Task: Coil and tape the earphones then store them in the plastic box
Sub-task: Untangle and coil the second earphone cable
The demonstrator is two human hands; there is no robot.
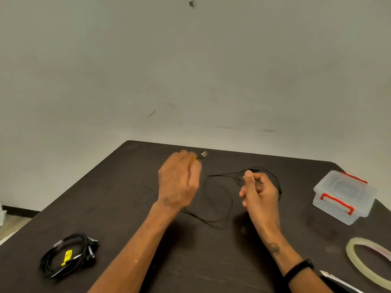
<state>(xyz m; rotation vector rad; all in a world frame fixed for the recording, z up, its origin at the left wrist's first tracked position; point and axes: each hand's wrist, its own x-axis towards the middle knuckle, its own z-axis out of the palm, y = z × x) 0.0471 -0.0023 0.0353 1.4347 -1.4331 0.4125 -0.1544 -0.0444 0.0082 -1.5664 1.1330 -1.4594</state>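
Your left hand (179, 182) pinches the plug (203, 155) end of the earphones (218, 199) above the table (131, 199). Your right hand (259, 191) is closed around a few small loops of the thin black cord; a larger loop sags between your hands onto the table. The box (343, 196) sits lid-on, red clips down, well to your right. The tape (368, 261) lies near your right forearm, with a blurred tool (336, 280) beside it. A bundle of cables (69, 254) lies by your left elbow.
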